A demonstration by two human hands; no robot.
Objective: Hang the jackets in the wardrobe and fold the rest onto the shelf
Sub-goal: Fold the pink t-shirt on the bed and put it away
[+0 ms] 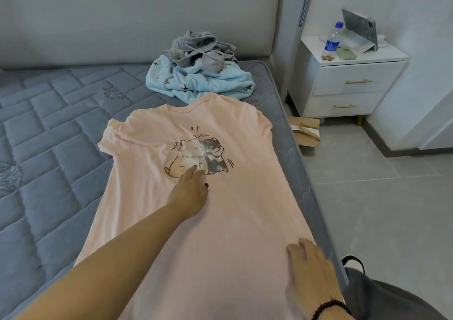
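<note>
Pink cotton T-shirt with cartoon print (220, 209) lies flat on the grey quilted mattress (49, 123), left hand (190, 194) and right hand (310, 268) pressing open-fingered, gripping nothing; smoothing underway, sleeve fold likely next.

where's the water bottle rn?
Head view, upper right: the water bottle stands upright on the white nightstand beside the bed, just left of a propped-up tablet, with a phone lying in front of it.
</note>
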